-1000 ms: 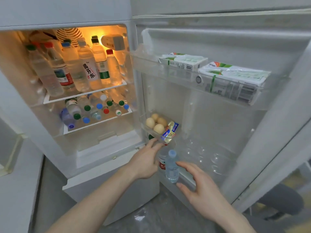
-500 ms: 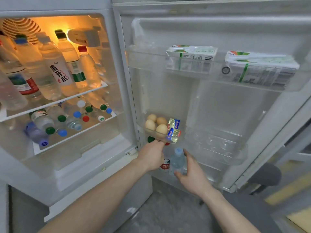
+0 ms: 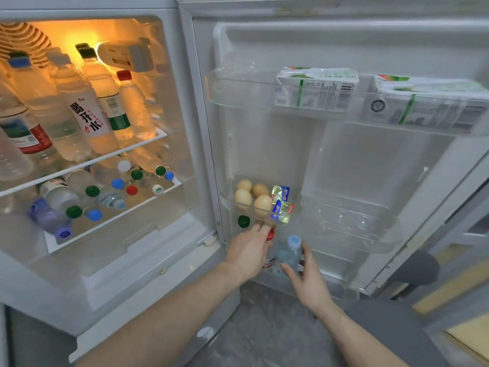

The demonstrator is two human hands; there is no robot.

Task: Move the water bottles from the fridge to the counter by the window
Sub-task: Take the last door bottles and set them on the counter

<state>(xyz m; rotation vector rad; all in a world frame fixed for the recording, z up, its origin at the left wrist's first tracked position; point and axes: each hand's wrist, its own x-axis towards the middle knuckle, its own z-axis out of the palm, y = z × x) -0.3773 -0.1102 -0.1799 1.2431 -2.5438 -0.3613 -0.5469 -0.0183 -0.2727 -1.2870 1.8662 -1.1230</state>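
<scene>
Both hands have closed in on the door's bottom shelf since a second ago. My left hand [image 3: 248, 251] curls round the red-capped bottle [image 3: 270, 235]; my right hand [image 3: 304, 276] cups the blue-capped bottle [image 3: 289, 251], fingers [image 3: 287, 268] bent round its lower body. Both bottles stand low in the door, under the egg tray [image 3: 260, 201]; a green-capped one [image 3: 243, 221] sits just beside them. I judge the clean way is to grip each body firmly and lift straight up, clearing the tray overhead before swinging out. Both forearms reach forward and down, wrists fairly straight.
</scene>
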